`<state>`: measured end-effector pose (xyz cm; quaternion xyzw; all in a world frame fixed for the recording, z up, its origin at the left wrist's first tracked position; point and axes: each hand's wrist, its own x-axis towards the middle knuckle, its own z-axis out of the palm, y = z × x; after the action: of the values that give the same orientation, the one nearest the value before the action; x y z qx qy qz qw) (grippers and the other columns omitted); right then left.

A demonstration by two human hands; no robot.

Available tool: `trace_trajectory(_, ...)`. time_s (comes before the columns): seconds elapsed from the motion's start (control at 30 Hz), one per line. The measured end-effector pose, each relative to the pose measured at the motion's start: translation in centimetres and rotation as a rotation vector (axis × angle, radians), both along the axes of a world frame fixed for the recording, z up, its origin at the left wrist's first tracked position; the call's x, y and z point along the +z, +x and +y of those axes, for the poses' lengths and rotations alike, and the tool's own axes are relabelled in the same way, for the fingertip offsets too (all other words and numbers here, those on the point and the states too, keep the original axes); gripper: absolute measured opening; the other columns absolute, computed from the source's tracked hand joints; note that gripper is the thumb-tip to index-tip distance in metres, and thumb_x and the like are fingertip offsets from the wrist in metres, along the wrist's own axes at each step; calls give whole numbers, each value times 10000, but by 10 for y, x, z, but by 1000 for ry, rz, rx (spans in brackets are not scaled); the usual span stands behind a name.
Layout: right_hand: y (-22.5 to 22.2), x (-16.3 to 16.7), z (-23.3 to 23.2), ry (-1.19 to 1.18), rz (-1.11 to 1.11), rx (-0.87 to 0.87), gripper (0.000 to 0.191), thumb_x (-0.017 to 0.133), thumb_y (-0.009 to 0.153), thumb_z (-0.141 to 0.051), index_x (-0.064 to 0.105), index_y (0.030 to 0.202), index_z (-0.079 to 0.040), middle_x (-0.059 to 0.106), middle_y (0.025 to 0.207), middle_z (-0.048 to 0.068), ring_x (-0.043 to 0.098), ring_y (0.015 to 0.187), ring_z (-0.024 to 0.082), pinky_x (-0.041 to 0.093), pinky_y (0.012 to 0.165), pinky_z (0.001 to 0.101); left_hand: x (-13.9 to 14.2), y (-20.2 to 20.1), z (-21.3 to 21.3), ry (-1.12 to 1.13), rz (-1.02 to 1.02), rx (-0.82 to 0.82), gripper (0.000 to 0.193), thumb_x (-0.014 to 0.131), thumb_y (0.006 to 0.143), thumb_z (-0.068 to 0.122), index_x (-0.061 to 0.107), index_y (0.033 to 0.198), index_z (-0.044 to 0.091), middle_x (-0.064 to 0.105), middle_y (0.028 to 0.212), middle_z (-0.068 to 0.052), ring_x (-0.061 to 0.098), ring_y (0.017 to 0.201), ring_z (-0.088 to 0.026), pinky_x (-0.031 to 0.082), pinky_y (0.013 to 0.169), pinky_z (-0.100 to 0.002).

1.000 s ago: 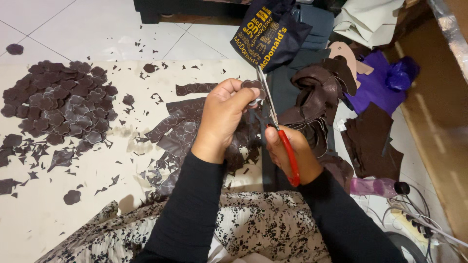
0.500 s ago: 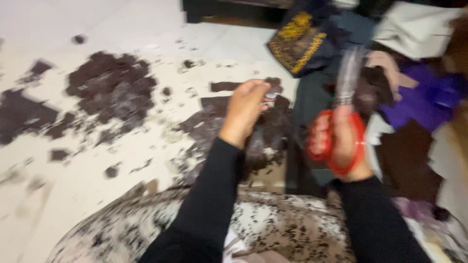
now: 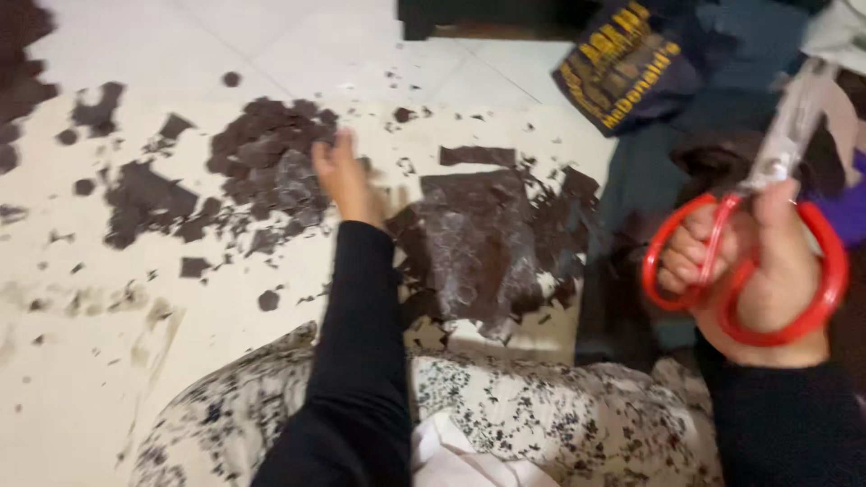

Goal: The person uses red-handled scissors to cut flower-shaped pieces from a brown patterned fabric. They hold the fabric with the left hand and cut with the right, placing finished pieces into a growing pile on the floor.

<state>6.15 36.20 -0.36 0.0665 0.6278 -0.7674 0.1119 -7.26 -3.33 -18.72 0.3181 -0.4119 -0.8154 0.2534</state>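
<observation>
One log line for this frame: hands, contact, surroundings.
left hand: on dark cut-piece pile | right hand: holds red scissors, raised | brown sheet between

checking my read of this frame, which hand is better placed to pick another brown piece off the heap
Left, most likely. The left hand is stretched out over the heap of brown pieces and looks free, though blur hides its fingers. The right hand is off to the side, gripping the red-handled scissors.
</observation>
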Motion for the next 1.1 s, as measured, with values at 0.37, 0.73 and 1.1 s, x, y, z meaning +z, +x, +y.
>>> trace_trajectory(0.37, 21, 27, -16, 39, -75, -26, 536, 577, 1005, -587, 465, 886, -77, 424, 789, 27, 429, 681, 190, 396, 665, 356, -111, 76, 108, -1081, -775, -913, 948, 845, 761, 460, 408, 1509, 74, 419, 1483, -308, 443, 1355, -456, 416, 1130, -481)
trace_trajectory(0.73, 29, -39, 56, -267, -232, 131, 712, 509, 983, -743, 524, 994, -31, 526, 839, 84, 562, 707, 253, 488, 686, 444, -142, 93, 147, -1208, -898, -1072, 1202, 893, 701, 501, 159, 1610, 220, 147, 1646, -251, 151, 1497, -484, 332, 1135, -586)
trace_trajectory(1.1, 40, -29, 61, -133, -209, 103, 650, 463, 1034, -658, 551, 1033, -14, 551, 855, 96, 577, 718, 258, 508, 683, 470, -152, 65, 117, -1169, -862, -890, 1016, 876, 671, 297, 355, 1521, 102, 643, 1226, -248, 634, 1100, -442, 510, 948, -493)
